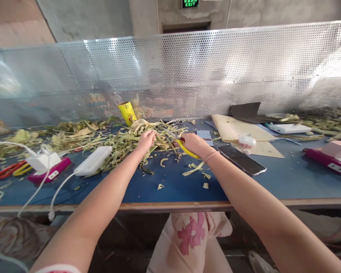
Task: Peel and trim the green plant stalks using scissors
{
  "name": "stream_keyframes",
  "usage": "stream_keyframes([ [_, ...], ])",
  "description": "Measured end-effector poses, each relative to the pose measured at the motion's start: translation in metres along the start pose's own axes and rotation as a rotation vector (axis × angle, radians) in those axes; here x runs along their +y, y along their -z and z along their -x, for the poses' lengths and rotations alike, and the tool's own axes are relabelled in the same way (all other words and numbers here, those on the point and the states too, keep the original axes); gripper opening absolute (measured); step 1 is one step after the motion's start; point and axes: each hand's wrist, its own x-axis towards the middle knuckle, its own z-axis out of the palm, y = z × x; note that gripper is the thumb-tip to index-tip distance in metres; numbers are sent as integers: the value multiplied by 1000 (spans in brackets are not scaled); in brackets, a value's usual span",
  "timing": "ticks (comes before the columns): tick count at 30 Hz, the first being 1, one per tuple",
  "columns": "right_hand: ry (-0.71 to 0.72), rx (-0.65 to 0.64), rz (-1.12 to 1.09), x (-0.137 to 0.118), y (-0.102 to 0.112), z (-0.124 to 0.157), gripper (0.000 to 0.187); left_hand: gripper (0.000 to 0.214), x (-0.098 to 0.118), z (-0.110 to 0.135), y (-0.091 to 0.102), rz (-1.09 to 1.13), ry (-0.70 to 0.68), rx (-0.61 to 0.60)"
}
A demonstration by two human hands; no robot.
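Observation:
My right hand [193, 145] grips yellow-handled scissors [184, 147], the blades pointing left toward my left hand. My left hand [146, 141] is closed in a pinch on a pale green leaf strip [156, 137] just above the blue table [170, 185]. Behind both hands lies a heap of cut leaf strips [116, 142]. A few short cuttings [193, 170] lie on the table in front of my hands.
A black phone [241, 159] lies right of my right hand, beside tan paper [238, 132]. A white power bank [93, 161] with cable, a magenta device [49, 171] and red scissors [7, 170] sit at left. A yellow tube [127, 112] stands before the perforated metal screen [187, 72].

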Motion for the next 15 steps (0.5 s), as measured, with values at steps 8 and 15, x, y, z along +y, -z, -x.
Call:
stream_keyframes([
  [8, -2, -2, -28, 4, -5, -1, 22, 9, 0, 2, -11, 87, 26, 45],
  [15, 143, 253, -542, -20, -6, -4, 25, 35, -8, 3, -10, -4, -137, -75],
])
